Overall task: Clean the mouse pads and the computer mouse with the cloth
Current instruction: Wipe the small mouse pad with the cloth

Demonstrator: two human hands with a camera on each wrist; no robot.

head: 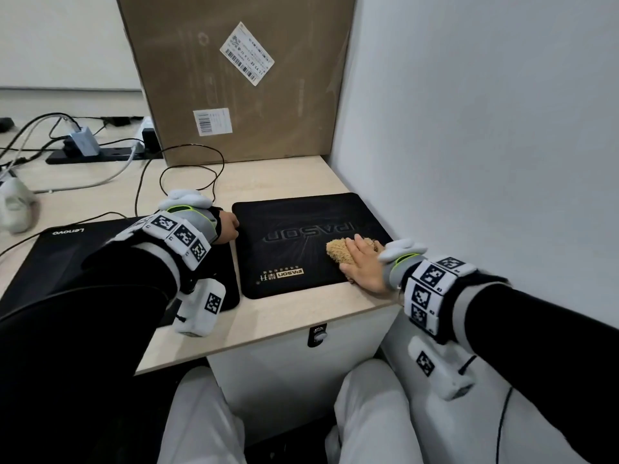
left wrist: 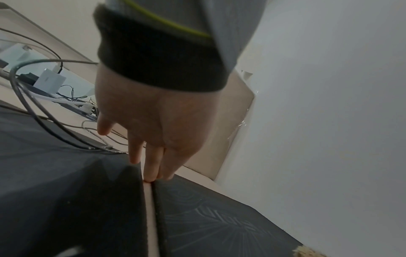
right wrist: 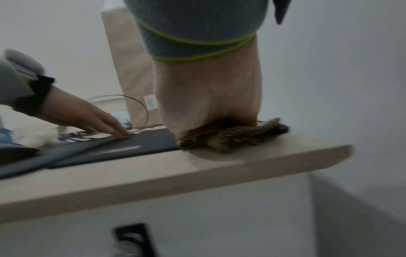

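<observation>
Wipe under way at the near right corner of the IPASON pad; slip risk.

Right hand, fingers flat, presses the tan cloth there, partly over the bench edge. Left hand, fingers straight, pins that pad's far left corner, beside the Lenovo pad. If the pin loosens, the pad may skid and bunch. Mouse not seen.

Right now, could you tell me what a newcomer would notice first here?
The right hand pressing a tan cloth flat on the black mouse pad by the wall. Behind stands a big cardboard box, while the left hand steadies the pad's far left corner.
</observation>
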